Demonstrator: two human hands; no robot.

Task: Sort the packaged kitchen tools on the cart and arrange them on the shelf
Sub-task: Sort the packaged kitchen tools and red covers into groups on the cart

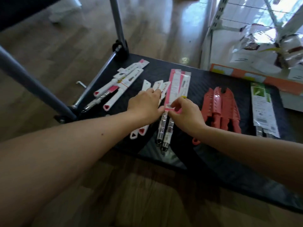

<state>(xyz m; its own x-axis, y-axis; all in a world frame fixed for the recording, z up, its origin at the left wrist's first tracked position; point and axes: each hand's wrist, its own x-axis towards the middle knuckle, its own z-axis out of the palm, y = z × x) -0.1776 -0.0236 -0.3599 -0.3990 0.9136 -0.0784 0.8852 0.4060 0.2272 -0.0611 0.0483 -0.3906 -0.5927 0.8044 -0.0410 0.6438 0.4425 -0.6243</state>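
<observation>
Mid-cart [229,161], our right hand [186,114] pinches the pink-carded tools [177,89] at the card's foot while our left hand [145,104] presses flat on white-sleeved ones [159,86]: light, slick, best gripped by steel handles.

Two hands [146,104]; two pink-carded steel-handled tools [177,86]; three white sheathed tools [158,86] under the left hand; one green-carded pack [262,104].

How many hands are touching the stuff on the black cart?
2. The left hand rests on the white packets; the right hand pinches the pink packets mid-cart.
</observation>
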